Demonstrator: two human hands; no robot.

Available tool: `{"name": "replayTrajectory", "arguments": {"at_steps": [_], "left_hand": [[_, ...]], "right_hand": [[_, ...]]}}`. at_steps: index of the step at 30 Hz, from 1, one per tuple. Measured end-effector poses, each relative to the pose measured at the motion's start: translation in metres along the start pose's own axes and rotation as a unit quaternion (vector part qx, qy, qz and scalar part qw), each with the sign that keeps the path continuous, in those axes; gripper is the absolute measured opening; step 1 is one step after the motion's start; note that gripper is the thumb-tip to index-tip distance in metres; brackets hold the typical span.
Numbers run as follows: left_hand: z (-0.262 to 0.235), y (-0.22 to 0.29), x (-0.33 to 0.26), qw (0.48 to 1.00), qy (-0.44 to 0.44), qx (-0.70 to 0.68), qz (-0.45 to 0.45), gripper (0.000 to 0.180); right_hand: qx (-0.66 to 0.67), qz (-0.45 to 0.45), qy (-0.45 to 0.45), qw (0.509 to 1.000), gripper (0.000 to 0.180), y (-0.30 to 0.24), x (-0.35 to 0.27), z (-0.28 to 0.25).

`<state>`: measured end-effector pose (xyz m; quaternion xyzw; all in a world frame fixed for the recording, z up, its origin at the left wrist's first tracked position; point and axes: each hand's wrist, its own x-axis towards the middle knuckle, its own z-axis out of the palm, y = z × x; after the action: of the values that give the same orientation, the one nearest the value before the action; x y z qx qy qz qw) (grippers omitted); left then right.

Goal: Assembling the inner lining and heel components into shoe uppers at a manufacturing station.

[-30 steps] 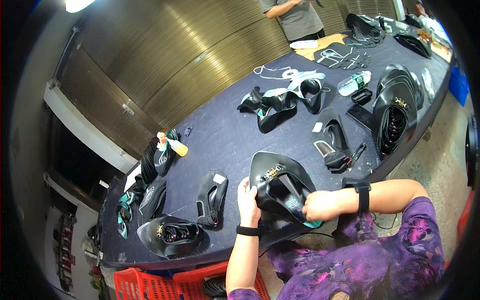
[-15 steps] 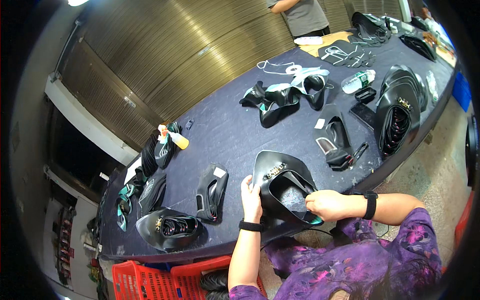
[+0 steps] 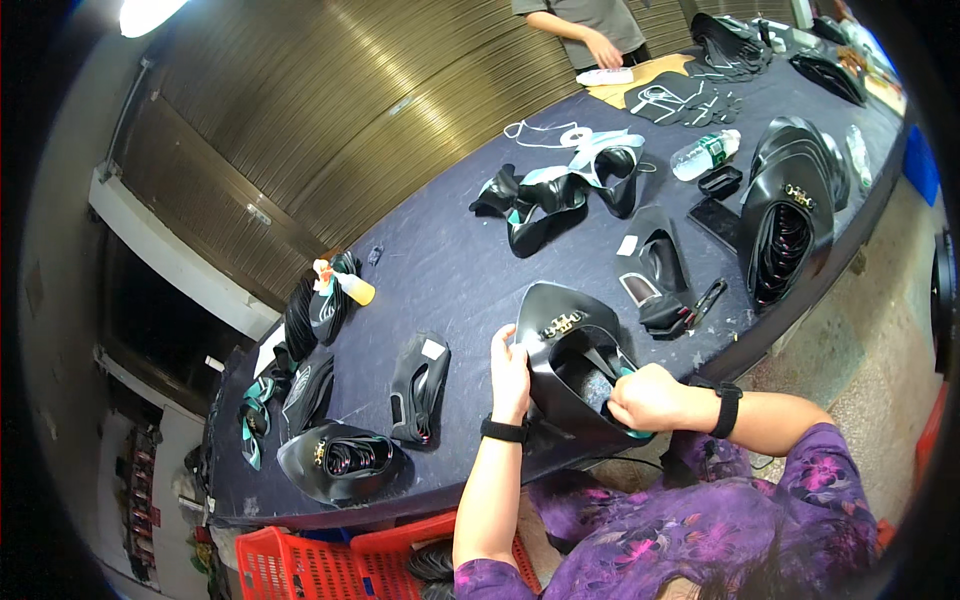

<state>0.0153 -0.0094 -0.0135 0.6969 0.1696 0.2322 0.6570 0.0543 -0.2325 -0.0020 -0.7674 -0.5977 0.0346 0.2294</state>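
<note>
A black shoe upper [image 3: 553, 302] with a gold ornament on its front is held above the near edge of the dark table. My left hand [image 3: 511, 378] grips its left side, thumb and fingers closed on the edge. On the opposite side, my right hand [image 3: 648, 400] is in a closed fist around the rim of the opening, where a strip of teal lining shows; the fingertips are hidden. A stack of similar black uppers with an ornament [image 3: 333, 470] lies to the left of my left forearm. Close beyond my right hand rests a dark upper [image 3: 652, 260] with a white label.
A larger stack of uppers [image 3: 790, 215] stands at right, beside a phone [image 3: 714, 222] and a water bottle [image 3: 706, 154]. Black-and-teal pieces [image 3: 545, 225] lie mid-table. A spray bottle [image 3: 357, 287] sits far left. Red crates [image 3: 290, 568] stand below the edge. Another person's hand [image 3: 603, 52] is at the far side.
The shoe upper has tilted and shifted slightly right, and my right hand has turned into a tighter fist on the rim. The other person's hand has lowered toward the table.
</note>
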Motion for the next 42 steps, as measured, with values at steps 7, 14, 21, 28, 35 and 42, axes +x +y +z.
{"name": "replayTrajectory", "arguments": {"at_steps": [7, 14, 21, 28, 35, 42], "left_hand": [[-0.007, -0.012, -0.024, 0.999, 0.042, -0.021, -0.004, 0.036], [-0.026, -0.035, -0.020, 0.997, 0.052, -0.011, -0.053, 0.035], [-0.018, -0.025, -0.030, 0.865, 0.137, 0.457, 0.155, 0.038], [0.048, 0.049, -0.097, 0.882, -0.234, 0.370, 0.174, 0.029], [0.051, 0.045, -0.107, 0.863, -0.295, 0.365, 0.184, 0.020], [0.057, 0.055, -0.116, 0.827, -0.347, 0.403, 0.181, 0.032]], "right_hand": [[0.011, 0.069, 0.165, 0.984, 0.024, 0.009, -0.003, 0.006], [0.068, -0.242, -0.001, 0.968, 0.025, 0.015, -0.015, 0.005], [0.026, -0.273, -0.016, 0.961, 0.021, 0.008, -0.009, 0.004], [-0.029, -0.294, 0.073, 0.953, 0.018, 0.019, -0.006, -0.001], [0.075, -0.312, -0.036, 0.947, 0.035, 0.027, -0.011, -0.033], [-0.023, -0.291, -0.117, 0.949, 0.031, 0.027, -0.010, -0.033]]}}
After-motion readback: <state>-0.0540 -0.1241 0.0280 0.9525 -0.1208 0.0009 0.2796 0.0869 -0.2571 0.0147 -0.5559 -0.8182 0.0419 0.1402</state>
